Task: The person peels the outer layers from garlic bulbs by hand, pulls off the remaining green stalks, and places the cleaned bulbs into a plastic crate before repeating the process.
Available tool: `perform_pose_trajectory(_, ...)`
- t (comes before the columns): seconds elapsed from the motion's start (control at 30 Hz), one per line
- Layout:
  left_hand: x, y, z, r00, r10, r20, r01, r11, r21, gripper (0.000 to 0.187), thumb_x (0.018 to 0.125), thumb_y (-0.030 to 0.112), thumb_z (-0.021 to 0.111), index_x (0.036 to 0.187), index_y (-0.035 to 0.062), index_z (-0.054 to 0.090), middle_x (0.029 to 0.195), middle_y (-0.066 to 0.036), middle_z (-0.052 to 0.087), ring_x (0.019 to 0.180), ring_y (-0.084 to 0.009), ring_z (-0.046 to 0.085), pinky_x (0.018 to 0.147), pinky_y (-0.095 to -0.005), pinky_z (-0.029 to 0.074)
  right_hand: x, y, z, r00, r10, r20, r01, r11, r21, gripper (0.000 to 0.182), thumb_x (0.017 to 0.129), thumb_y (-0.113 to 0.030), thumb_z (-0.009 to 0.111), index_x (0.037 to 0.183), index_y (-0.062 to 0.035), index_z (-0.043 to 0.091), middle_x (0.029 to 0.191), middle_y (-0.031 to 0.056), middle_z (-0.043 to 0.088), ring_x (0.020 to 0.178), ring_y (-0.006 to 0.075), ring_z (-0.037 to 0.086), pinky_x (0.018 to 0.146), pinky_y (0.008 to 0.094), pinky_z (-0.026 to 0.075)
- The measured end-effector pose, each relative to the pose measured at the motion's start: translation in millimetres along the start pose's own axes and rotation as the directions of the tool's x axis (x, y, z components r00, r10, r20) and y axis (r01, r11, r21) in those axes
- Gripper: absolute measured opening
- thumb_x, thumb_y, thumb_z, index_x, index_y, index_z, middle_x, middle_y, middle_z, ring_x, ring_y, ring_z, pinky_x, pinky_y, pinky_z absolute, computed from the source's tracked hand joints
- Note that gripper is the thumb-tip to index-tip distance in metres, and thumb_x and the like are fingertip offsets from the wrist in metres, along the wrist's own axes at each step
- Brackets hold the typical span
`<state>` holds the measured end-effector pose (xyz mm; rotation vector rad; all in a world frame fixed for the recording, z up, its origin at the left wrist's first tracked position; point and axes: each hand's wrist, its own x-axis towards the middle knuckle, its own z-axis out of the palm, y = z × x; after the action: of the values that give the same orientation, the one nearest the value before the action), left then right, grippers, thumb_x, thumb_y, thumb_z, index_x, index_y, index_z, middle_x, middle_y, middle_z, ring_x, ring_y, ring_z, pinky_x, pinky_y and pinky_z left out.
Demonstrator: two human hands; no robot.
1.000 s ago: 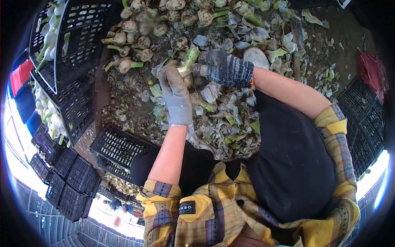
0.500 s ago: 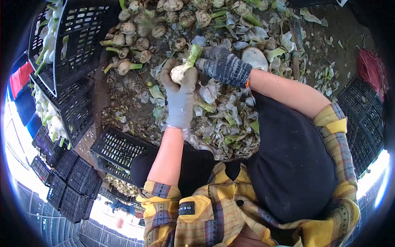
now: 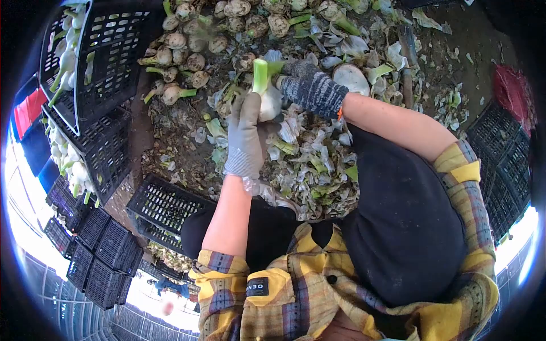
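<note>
My left hand, in a grey glove, is closed around a garlic bulb whose cut green stem points away from me. The bulb looks whiter and cleaner than those on the ground. My right hand, in a dark speckled knit glove, is closed beside the stem. It grips a green outer skin that stands apart from the stem. The right fingertips are partly hidden.
Soil-stained garlic bulbs lie in a heap ahead and to the left. Peeled skins litter the ground. Black crates stand at left, some with white garlic; more crates stand at right. A round pale object is beside my right wrist.
The bulb has turned more upright in my left hand and shows a whiter surface. A green outer skin has parted from the stem toward my right hand.
</note>
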<state>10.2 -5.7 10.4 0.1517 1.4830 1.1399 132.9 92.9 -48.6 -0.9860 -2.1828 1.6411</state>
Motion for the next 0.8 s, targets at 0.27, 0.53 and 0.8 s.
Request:
perform_pose_trajectory(0.27,1.2,-0.8,2.4,0.994,-0.033,-0.108,0.041,0.997,0.066,0.038,0.086,0.037,0.053,0.110,0.0082,0.051,0.095,-0.006,0.060,0.082,-0.0162,0.059,0.067,-0.0296,0.049,-6.8,2.5,1.5,0.999,0.012,-0.033,-0.006,0.985,0.175,0.023,0.082,-0.015,0.045,0.093,-0.0026,0.062,0.083,0.0151,0.064,0.071,0.0229,0.061,0.064,0.0320,0.047)
perform_pose_trajectory(0.53,3.0,-0.3,-10.9,0.970,-0.213,0.121,0.242,0.912,-0.332,0.038,0.084,0.029,0.058,0.116,0.0119,0.045,0.096,-0.005,0.059,0.080,-0.0142,0.058,0.066,-0.0292,0.049,-10.6,2.5,1.6,0.946,0.279,0.167,-0.325,0.793,0.516,0.018,0.083,-0.014,0.049,0.087,-0.0020,0.062,0.074,0.0098,0.062,0.067,0.0192,0.059,0.062,0.0307,0.047)
perform_pose_trajectory(0.8,2.7,1.6,3.9,0.962,-0.046,-0.269,0.050,0.999,0.007,0.038,0.085,0.041,0.052,0.106,0.0094,0.053,0.091,-0.002,0.058,0.077,-0.0117,0.055,0.062,-0.0263,0.044,-3.5,24.8,23.1,0.889,-0.456,-0.048,0.440,0.878,-0.189,0.013,0.078,-0.008,0.051,0.082,-0.0020,0.061,0.079,0.0147,0.060,0.072,0.0284,0.059,0.065,0.0374,0.048)
